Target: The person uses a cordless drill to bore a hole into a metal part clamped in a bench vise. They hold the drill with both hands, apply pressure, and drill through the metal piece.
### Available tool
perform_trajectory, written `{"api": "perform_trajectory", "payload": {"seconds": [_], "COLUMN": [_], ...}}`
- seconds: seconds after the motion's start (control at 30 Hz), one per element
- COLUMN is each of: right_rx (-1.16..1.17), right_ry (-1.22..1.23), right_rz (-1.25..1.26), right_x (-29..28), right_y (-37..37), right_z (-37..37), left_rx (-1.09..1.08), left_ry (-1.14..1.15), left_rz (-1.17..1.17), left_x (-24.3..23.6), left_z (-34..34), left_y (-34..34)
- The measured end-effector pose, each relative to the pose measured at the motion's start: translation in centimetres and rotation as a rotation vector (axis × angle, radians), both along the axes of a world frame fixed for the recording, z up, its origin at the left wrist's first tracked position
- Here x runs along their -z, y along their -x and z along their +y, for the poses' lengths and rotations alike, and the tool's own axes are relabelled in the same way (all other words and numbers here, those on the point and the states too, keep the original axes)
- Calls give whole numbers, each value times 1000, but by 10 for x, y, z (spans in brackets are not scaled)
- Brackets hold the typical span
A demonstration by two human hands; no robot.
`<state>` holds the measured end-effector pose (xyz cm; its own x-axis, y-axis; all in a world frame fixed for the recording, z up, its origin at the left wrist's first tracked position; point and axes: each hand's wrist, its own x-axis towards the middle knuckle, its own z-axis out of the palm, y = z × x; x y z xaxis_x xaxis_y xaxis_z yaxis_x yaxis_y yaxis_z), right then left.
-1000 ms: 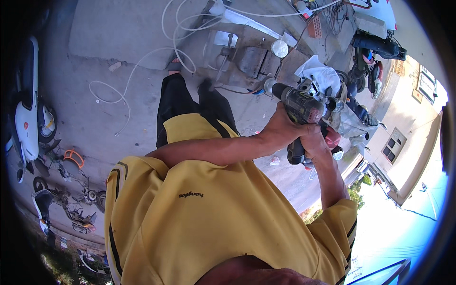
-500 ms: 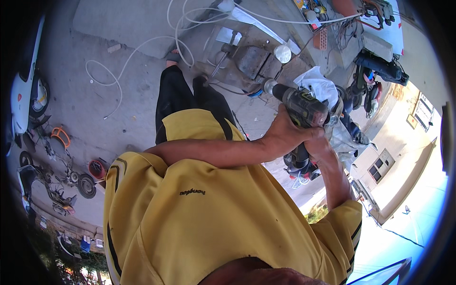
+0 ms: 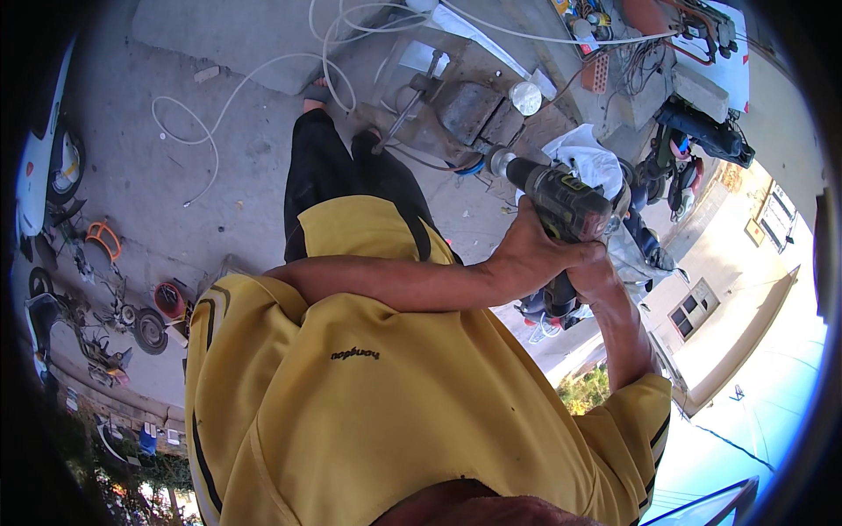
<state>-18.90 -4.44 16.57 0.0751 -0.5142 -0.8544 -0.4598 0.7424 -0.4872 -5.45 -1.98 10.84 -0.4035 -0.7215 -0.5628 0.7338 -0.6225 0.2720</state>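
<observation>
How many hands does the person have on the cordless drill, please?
2: the left hand wraps the cordless drill from the near side, and the right hand holds its handle just beside it. Both have a closed grip.

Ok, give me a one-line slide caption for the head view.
Both hands, left hand and right hand, grip a cordless drill above a cluttered concrete yard.

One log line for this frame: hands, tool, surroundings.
left hand: grips cordless drill body | right hand: on drill handle | chuck points toward metal block | white hose on concrete
</observation>
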Motion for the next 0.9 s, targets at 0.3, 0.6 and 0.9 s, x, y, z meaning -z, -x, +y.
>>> {"api": "perform_trajectory", "payload": {"seconds": [0.3,0.6,0.9], "right_rx": [4,-111,-77], "right_ry": [42,37,18], "right_rz": [-6,12,-57], "right_x": [-3,0,-6], "right_y": [-6,5,-7], "right_z": [4,-5,-13], "left_rx": [-27,-52,-104], "left_ry": [1,11,33], "left_rz": [10,21,72], "left_x": [1,1,2], "left_z": [6,2,2], "left_y": [5,3,4]}}
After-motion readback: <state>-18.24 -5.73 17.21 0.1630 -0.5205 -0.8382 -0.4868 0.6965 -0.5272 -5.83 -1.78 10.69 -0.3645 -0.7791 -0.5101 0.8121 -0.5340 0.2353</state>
